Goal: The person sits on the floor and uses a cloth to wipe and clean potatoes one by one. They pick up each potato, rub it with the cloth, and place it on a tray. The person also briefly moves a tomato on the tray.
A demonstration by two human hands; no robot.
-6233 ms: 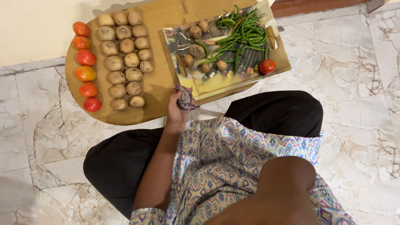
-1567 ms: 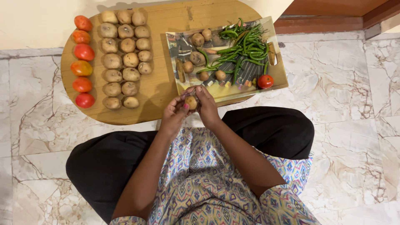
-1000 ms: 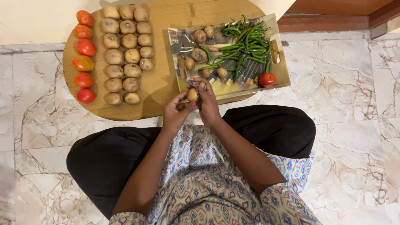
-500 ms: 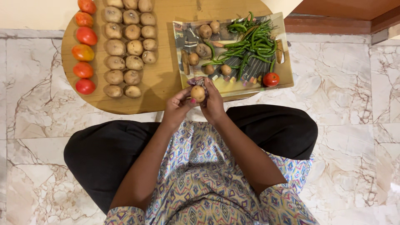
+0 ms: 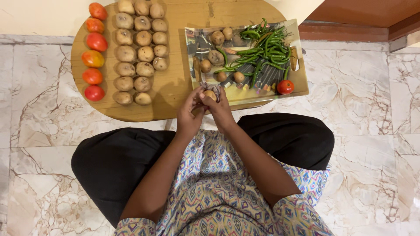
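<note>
My left hand and my right hand meet at the near edge of a low wooden board. Between them they grip a small brown potato together with a purple cloth that peeks out above my fingers. Just beyond my hands stands a patterned tray with a few potatoes, a heap of green chillies and one red tomato.
On the left of the board lie rows of potatoes and a column of tomatoes. I sit cross-legged on a marble floor. A cream wall runs along the top, a wooden threshold at top right.
My right hand came in and took hold of a potato with the left; the two have been turning it in the cloth near the board's edge. The view has shifted slightly.
</note>
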